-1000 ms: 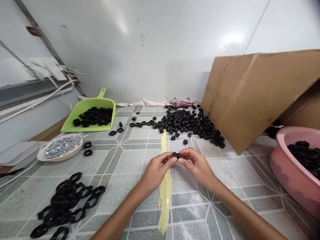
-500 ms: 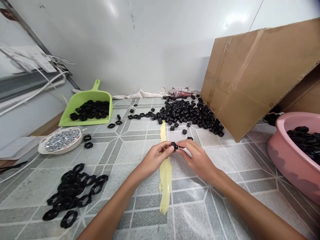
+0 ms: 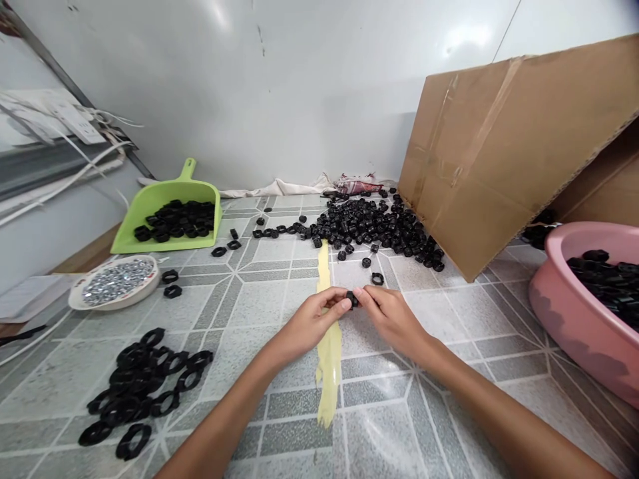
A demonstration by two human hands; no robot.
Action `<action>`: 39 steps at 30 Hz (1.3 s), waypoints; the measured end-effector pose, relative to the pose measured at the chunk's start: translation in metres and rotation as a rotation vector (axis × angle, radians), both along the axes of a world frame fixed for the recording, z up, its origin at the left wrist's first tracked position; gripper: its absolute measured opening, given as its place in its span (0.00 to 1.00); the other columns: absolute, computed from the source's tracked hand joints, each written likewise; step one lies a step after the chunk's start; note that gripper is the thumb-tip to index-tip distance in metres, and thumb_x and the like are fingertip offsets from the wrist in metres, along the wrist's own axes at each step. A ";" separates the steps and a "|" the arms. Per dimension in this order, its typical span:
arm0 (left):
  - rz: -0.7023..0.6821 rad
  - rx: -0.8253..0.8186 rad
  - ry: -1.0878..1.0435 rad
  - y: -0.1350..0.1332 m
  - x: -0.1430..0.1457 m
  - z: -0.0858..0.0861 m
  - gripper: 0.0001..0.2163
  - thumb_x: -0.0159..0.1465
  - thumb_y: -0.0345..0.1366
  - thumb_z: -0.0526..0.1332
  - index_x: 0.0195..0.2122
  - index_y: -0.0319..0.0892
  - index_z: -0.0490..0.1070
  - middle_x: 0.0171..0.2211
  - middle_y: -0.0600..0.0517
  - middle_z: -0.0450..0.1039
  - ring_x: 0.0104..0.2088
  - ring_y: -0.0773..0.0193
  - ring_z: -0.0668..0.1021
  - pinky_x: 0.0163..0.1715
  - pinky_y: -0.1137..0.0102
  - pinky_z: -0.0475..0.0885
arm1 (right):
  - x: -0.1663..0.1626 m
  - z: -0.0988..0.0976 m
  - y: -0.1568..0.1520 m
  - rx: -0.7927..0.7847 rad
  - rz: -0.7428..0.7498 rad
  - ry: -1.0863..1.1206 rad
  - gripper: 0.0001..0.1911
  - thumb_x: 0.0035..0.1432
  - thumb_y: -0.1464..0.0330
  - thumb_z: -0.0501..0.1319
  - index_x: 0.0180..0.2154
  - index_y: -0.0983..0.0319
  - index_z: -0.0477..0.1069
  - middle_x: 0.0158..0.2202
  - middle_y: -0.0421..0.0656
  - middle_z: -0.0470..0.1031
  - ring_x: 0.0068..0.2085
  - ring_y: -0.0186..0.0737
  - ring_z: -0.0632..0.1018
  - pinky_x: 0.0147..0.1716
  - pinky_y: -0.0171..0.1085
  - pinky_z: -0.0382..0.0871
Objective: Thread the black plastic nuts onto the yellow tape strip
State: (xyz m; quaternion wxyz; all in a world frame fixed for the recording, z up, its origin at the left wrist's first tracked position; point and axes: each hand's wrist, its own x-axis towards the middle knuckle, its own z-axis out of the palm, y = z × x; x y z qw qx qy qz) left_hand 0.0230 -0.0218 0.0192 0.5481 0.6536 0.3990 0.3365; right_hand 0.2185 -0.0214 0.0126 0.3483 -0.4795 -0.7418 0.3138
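My left hand [image 3: 312,320] and my right hand [image 3: 391,317] meet over the tiled floor, fingertips pinched together on one small black plastic part [image 3: 352,299]. Both hands are closed on it. Just behind them lies a large heap of small black parts [image 3: 379,229]. A pile of black rings [image 3: 140,379] lies at the near left. A strip of yellow tape [image 3: 328,346] runs along the floor under my left hand.
A green dustpan [image 3: 167,216] holding black rings stands at the back left, with a white dish of silvery bits [image 3: 114,283] in front of it. A tilted cardboard box [image 3: 519,146] fills the right. A pink basin [image 3: 579,313] with black parts sits at the far right.
The view has tipped and shifted slightly. My hands stay joined on the black part and have turned it a little between the fingertips.
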 end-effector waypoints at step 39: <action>0.153 0.068 -0.035 0.000 0.004 0.001 0.17 0.65 0.46 0.62 0.51 0.44 0.73 0.38 0.49 0.75 0.40 0.60 0.75 0.44 0.65 0.71 | 0.007 -0.004 0.019 -0.306 0.172 0.336 0.17 0.62 0.54 0.61 0.35 0.61 0.72 0.29 0.39 0.69 0.32 0.36 0.70 0.34 0.36 0.63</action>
